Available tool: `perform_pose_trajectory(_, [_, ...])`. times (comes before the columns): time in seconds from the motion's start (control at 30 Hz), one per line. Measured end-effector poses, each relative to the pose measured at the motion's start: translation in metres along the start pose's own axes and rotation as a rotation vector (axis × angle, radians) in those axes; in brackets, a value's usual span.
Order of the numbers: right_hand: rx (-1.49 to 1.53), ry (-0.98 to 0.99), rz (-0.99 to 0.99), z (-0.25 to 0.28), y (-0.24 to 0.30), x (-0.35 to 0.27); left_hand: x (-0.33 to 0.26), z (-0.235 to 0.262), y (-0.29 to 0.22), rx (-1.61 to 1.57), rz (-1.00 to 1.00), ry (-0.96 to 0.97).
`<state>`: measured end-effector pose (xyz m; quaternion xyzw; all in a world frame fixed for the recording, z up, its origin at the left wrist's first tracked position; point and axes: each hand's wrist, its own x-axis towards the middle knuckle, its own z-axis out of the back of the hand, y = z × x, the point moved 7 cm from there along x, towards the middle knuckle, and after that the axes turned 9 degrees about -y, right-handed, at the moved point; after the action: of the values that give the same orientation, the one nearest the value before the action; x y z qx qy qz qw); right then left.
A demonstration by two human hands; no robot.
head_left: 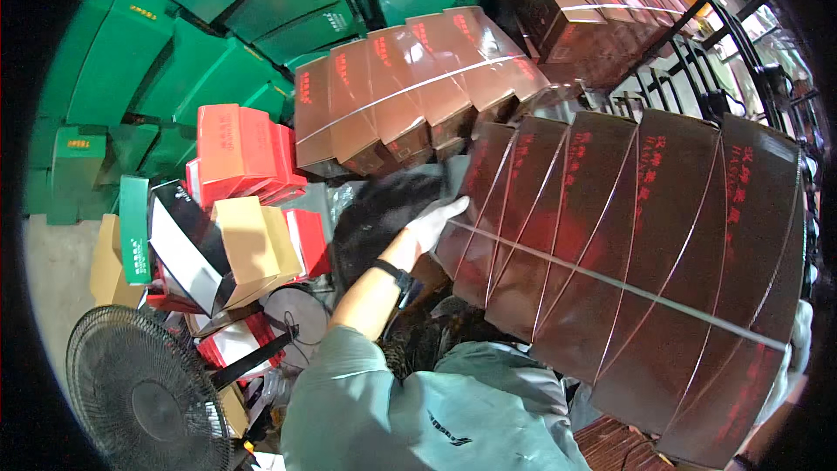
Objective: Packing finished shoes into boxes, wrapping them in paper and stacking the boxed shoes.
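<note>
A long bundle of dark brown boxes (pixel 602 235), bound by a pale strap (pixel 567 262), spans the right side of the head view. My left hand (pixel 438 220), in a white glove, grips its left end near the strap. At the opposite end my right hand (pixel 792 353), also gloved, wraps round the edge; most of its fingers are hidden behind the boxes. The bundle lies tilted between both hands, close in front of my body. Another strapped bundle of brown boxes (pixel 410 87) stands just beyond it.
Green boxes (pixel 209 78) are stacked along the far left. Red boxes (pixel 235 153) and tan boxes (pixel 253 240) pile up nearer. A black fan (pixel 157 410) stands at lower left. More brown boxes (pixel 602 13) and a black metal rack (pixel 697 70) are at far right.
</note>
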<state>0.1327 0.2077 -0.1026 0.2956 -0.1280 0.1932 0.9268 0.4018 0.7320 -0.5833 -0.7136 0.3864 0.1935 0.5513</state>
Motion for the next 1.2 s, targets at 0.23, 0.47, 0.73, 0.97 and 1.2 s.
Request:
perform_pose_trajectory(0.23, [-0.112, -0.640, -0.827, -0.051, 0.038, 0.052, 0.151, -0.083, 0.042, 0.202, -0.089, 0.170])
perform_pose_trajectory(0.47, [-0.312, -0.169, -0.625, -0.222, -0.028, 0.161, 0.185, -0.041, -0.015, 0.432, -0.305, 0.553])
perform_pose_trajectory(0.73, [-0.102, -0.204, -0.782, -0.279, -0.130, 0.169, -0.130, -0.237, -0.183, 0.906, -1.528, 0.018])
perform_pose_trajectory(0.97, [-0.354, -0.345, -0.421, -0.280, -0.126, 0.148, -0.146, -0.305, -0.138, 1.291, -1.604, -0.098])
perform_pose_trajectory(1.2, [0.157, -0.353, -0.798, -0.249, -0.190, 0.130, -0.136, -0.290, -0.152, 1.244, -1.562, -0.041])
